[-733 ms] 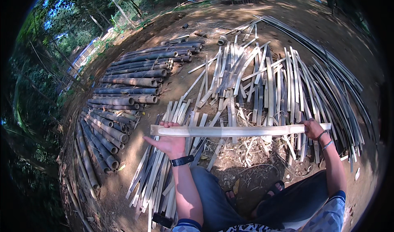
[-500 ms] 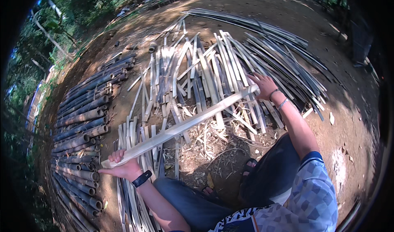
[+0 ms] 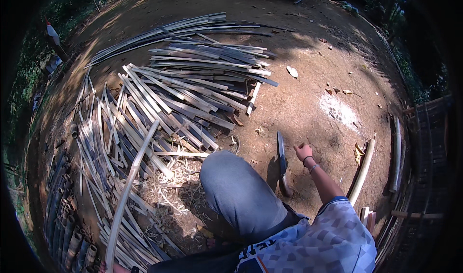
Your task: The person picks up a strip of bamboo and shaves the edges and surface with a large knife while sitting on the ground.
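Note:
A long pale split bamboo strip [image 3: 126,191] slants up from the lower left edge over the pile. My left hand [image 3: 103,267] grips its lower end; only bits of that hand show at the picture's edge. To the right, my right hand [image 3: 304,153] is off the strip, above bare soil, its fingers curled in with nothing visible in them. Just left of it a machete [image 3: 282,164] lies on the ground, dark blade pointing away and brown handle toward me. My bent knee [image 3: 236,186] is left of the machete.
Several split bamboo strips [image 3: 193,92] lie in overlapping heaps ahead and left. Dark whole bamboo poles [image 3: 72,244] are stacked at lower left. Pale shavings [image 3: 171,191] litter the ground beside my knee. A bamboo pole [image 3: 362,174] lies right, near a slatted structure [image 3: 429,167].
The view has swung right. My right hand has let go of the strip's far end and moved right, beside the machete. My left hand keeps the strip, now steeper and lower left.

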Tool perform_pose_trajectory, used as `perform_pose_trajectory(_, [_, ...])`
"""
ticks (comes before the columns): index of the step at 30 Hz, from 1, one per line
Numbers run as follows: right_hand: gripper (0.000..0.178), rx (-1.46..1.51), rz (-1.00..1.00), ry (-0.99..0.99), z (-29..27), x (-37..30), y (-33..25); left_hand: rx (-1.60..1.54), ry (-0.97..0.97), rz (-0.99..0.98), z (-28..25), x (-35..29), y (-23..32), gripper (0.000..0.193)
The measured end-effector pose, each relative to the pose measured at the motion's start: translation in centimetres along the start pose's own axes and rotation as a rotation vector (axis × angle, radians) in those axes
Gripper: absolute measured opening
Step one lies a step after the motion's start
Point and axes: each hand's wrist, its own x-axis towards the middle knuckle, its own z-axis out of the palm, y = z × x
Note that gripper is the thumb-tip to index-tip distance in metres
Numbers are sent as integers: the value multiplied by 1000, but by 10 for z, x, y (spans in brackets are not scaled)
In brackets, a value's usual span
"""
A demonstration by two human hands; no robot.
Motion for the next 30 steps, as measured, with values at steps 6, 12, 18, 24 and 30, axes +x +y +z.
perform_pose_trajectory(6, [83,-537,-122,-621,35,-82,17,-21,-95,123,7,1,13,67])
perform_pose_trajectory(12, [73,-503,-50,-378,60,-101,29,-7,-129,77,32,-20,-5,82])
perform_pose_trajectory(18, [69,-453,-79,-388,108,-66,67,7,-225,133,65,-57,-3,77])
perform_pose_trajectory(24, [60,-99,29,-259,131,-23,129,-6,-210,210,87,-79,0,72])
perform_pose_trajectory(30, [32,349,322,-441,51,-71,16,39,-110,319,95,-96,-1,68])
